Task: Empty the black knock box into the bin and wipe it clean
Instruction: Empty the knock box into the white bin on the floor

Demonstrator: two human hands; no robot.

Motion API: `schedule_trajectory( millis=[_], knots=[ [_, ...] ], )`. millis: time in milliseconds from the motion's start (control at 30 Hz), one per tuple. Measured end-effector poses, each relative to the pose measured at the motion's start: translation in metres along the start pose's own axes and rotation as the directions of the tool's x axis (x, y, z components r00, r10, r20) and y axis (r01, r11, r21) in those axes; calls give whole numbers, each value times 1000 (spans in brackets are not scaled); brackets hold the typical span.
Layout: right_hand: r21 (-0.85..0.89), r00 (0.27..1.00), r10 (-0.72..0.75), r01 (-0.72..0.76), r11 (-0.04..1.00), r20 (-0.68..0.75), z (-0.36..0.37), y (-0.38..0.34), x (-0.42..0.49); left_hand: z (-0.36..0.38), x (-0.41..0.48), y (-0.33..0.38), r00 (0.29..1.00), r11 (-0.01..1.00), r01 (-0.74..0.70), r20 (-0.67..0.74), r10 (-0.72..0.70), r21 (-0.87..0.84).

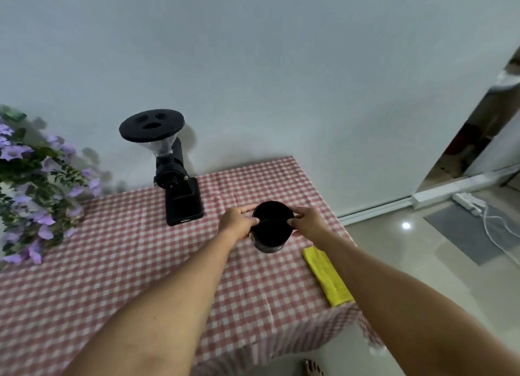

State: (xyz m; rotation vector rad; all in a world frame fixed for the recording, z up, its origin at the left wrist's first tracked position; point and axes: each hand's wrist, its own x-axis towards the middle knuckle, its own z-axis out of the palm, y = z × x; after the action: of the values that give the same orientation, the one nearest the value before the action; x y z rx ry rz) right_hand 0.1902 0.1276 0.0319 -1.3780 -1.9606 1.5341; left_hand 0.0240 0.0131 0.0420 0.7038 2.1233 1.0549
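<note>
Knock box (271,235) near the right edge of the table (140,277): left hand (237,223) and right hand (308,221) clasp opposite sides, likely to lift it level.

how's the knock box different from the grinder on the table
The knock box is a short round tub; the grinder is tall, with a wide lid over a clear funnel. The knock box is gripped by the left hand and right hand; the grinder stands untouched near the wall. Both are black.
</note>
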Motion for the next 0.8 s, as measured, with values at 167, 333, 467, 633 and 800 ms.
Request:
schedule_trajectory(
  millis=[167, 333, 467, 633, 800],
  knots=[
    [85, 992, -11, 22, 996, -126, -28, 13, -44, 25, -16, 14, 986, 993, -115, 123, 112, 16],
    [120, 971, 35, -6, 993, -239, -61, 32, -81, 64, -32, 29, 956, 985, -170, 241, 167, -9],
    [68, 946, 133, -118, 991, -297, -96, 47, -97, 98, -41, 42, 935, 988, -149, 320, 153, -37],
    [30, 942, 169, -168, 985, -288, -140, 64, -100, 144, -46, 58, 915, 991, -108, 383, 128, -74],
    [39, 921, 180, -178, 983, -346, -189, 90, -81, 196, -34, 80, 901, 994, -73, 422, 101, -82]
  ],
)
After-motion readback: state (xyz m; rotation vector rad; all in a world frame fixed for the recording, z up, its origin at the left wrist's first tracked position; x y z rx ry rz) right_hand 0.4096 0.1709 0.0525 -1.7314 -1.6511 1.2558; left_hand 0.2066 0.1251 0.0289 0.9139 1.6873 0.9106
